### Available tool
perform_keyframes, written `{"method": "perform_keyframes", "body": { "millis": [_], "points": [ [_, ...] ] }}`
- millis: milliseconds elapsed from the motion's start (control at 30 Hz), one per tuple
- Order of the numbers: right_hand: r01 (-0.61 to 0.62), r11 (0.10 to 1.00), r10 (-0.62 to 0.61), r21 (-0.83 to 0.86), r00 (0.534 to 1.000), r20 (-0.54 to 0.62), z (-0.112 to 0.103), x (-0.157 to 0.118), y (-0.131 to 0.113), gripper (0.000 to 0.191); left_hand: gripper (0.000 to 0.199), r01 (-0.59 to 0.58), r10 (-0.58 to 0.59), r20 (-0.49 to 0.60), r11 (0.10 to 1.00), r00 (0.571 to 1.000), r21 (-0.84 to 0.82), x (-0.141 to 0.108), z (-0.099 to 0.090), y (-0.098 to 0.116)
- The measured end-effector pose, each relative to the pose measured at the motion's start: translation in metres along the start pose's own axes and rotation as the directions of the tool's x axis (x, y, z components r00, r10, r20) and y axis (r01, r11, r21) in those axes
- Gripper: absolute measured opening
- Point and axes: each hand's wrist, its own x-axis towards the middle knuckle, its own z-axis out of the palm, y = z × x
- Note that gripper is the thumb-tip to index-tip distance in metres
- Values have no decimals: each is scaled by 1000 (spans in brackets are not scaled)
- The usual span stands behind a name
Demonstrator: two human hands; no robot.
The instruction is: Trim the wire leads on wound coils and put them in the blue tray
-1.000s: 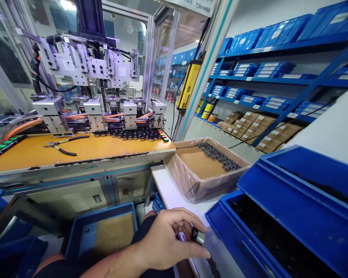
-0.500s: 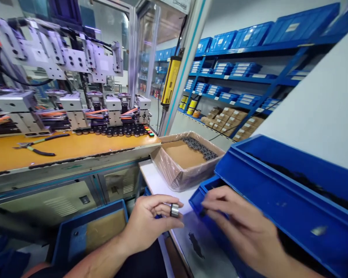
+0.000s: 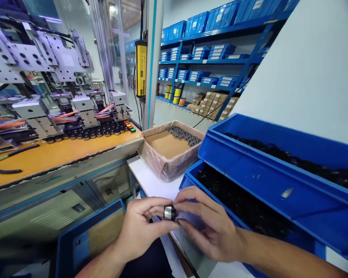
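A short silver metal cylinder with black ends point(image 3: 168, 212) sits between the thumb and fingers of my left hand point(image 3: 143, 222), low in the middle of the view. My right hand point(image 3: 207, 224) meets it from the right. Its thumb and fingertips close on a small black plastic part point(image 3: 174, 212) at the cylinder's right end. The fingers partly cover this part, so its exact shape is hidden. Just beyond my right hand stands a lower blue bin point(image 3: 188, 173) holding many loose black parts.
An upper blue bin point(image 3: 249, 175) with black parts overhangs the lower one. Behind my hands, a plastic-lined carton point(image 3: 159, 166) holds dark rings. At left, pliers point(image 3: 8, 162) and rows of black-and-metal pieces point(image 3: 87, 133) lie on the orange machine bench point(image 3: 60, 160). A blue tray point(image 3: 65, 247) sits below.
My right hand has moved left from the lower bin, bringing the small black part against the metal cylinder in my left hand. The camera view has turned right.
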Motion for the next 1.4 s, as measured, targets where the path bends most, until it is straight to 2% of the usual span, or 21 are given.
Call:
{"method": "perform_keyframes", "body": {
  "millis": [133, 400, 533, 633, 767, 867, 933, 1000, 1067, 1133, 1200, 1267, 1333, 1400],
  "points": [
    [69, 991, -70, -117, 998, -8, 2, -3, 2, 32, 44, -92, 96, -18, 987, 995, 128, -4, 0, 7],
    [199, 954, -225, -224, 969, -99, 7, -1, 9, 20, 49, -126, 129, 6, 962, 992, 242, -4, 2, 14],
    [223, 931, -259, -290, 961, -92, 7, -1, 10, 14, 49, -148, 144, 36, 951, 989, 272, -3, 0, 16],
    [275, 891, -311, -363, 949, -45, 4, -1, 11, 16, 48, -136, 128, 47, 951, 991, 278, -4, -1, 11],
    [369, 801, -427, -470, 904, -19, 0, 0, 13, 19, 40, -95, 99, -4, 971, 995, 220, -9, 6, -6],
    [371, 809, -425, -456, 905, -18, -1, -1, 13, 19, 37, -156, 170, -42, 961, 985, 230, -9, 11, -9],
    [339, 852, -386, -398, 921, -42, 0, -2, 11, 18, 41, -278, 299, 2, 885, 954, 375, -6, 10, -3],
    [302, 899, -338, -317, 939, -61, 2, -4, 9, 15, 39, -427, 431, 128, 727, 893, 537, -4, 5, 6],
    [269, 933, -288, -239, 957, -47, 4, -4, 7, 14, 33, -530, 499, 246, 579, 831, 619, -3, 0, 14],
    [237, 951, -247, -198, 969, -28, 5, -4, 4, 15, 31, -549, 521, 258, 542, 814, 637, -4, -2, 16],
    [214, 953, -226, -216, 973, -36, 6, -4, 3, 16, 29, -490, 492, 186, 614, 851, 619, -6, -1, 12],
    [193, 949, -214, -250, 975, -60, 6, -4, 3, 17, 25, -362, 381, 71, 780, 922, 510, -6, 2, 5],
    [167, 949, -192, -268, 979, -68, 6, -4, 4, 17, 25, -205, 215, -7, 940, 977, 272, -5, 5, -4],
    [154, 951, -176, -269, 983, -59, 6, -4, 5, 17, 29, -75, 76, -18, 997, 997, 17, -3, 7, -11]
  ]
}}
